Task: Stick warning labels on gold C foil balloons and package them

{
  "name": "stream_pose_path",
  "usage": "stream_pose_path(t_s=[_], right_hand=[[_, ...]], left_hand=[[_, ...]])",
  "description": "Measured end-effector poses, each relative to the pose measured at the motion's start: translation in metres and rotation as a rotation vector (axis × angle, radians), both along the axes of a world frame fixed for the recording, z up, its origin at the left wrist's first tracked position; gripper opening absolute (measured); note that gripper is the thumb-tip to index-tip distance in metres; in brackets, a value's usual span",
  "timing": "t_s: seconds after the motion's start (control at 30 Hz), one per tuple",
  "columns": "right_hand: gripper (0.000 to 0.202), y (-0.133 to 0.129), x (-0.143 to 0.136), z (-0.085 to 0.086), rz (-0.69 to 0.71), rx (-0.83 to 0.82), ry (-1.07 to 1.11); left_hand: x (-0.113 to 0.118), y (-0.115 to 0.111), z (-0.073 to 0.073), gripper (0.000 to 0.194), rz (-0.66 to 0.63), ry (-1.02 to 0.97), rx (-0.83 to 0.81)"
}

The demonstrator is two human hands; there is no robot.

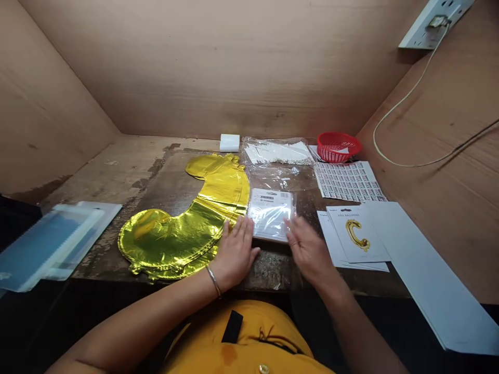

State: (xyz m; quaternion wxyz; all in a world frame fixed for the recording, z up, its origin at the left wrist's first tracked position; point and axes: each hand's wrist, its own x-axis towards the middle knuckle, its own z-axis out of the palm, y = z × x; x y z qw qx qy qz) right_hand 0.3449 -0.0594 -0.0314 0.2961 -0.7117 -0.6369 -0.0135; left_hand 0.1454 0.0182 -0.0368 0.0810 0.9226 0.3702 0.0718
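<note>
My left hand [236, 252] lies flat with its fingers stretched out. Its fingertips rest on the right edge of gold foil balloons [175, 234], which are stacked flat in a curved C shape. Just right of those fingers sits a clear plastic packet [271, 213] with a white printed card inside, glare on its film. My right hand [310, 249] is at the packet's lower right edge, fingers curled and closed at the film there; the fingertips are partly hidden.
Behind the packet are a clear bag of white cards [278, 153], a small white block [230, 143] and a red basket [338, 147]. To the right lie a sticker sheet [349, 181], foil balloon cards [356, 234] and long white sheets [432, 280]. Clear plastic bags [50, 246] lie left.
</note>
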Motion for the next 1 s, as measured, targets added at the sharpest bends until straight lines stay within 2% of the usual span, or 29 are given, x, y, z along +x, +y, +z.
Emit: stream_pose_path(t_s=[0.1, 0.2, 0.27, 0.33, 0.4, 0.5, 0.57, 0.63, 0.7, 0.73, 0.83, 0.9, 1.0], right_hand=[[0.041, 0.001, -0.007, -0.012, 0.015, -0.045, -0.012], [0.039, -0.009, -0.001, -0.02, -0.013, -0.05, -0.021], [0.038, -0.016, 0.005, -0.02, -0.014, -0.07, -0.018], [0.039, -0.019, 0.009, -0.018, -0.011, -0.085, -0.017], [0.039, -0.02, 0.009, -0.015, -0.008, -0.083, -0.033], [0.039, -0.02, 0.011, -0.007, -0.005, -0.074, -0.085], [0.039, -0.02, 0.016, 0.005, -0.024, -0.033, -0.107], [0.04, -0.015, 0.025, 0.022, -0.066, 0.036, -0.109], [0.039, 0.001, 0.036, 0.042, -0.074, 0.078, -0.099], [0.038, 0.013, 0.041, 0.051, -0.051, 0.081, -0.092], [0.036, 0.067, 0.051, 0.071, 0.076, 0.052, -0.063], [0.033, 0.112, 0.054, 0.077, 0.14, 0.008, -0.027], [0.029, 0.176, 0.052, 0.077, 0.154, -0.082, 0.058]], left_hand=[[0.001, -0.005, 0.002, 0.059, -0.041, -0.04, -0.055], [-0.015, 0.004, 0.013, 0.059, -0.106, -0.067, -0.093], [-0.033, 0.021, 0.018, 0.058, -0.04, -0.034, -0.05], [-0.053, 0.04, 0.016, 0.058, 0.106, 0.044, 0.013], [-0.067, 0.051, 0.008, 0.064, 0.172, 0.118, 0.004], [-0.072, 0.048, -0.004, 0.067, 0.195, 0.145, -0.032], [-0.066, 0.043, 0.0, 0.069, 0.171, 0.12, -0.069], [-0.053, 0.052, 0.015, 0.069, 0.119, 0.025, -0.152], [-0.034, 0.082, 0.037, 0.063, 0.1, -0.18, -0.252], [-0.023, 0.105, 0.049, 0.055, 0.141, -0.307, -0.334], [0.014, 0.194, 0.073, 0.037, 0.281, -0.412, -0.34], [0.034, 0.254, 0.076, 0.036, 0.424, -0.472, -0.32], [0.051, 0.324, 0.067, 0.035, 0.612, -0.55, -0.324]])
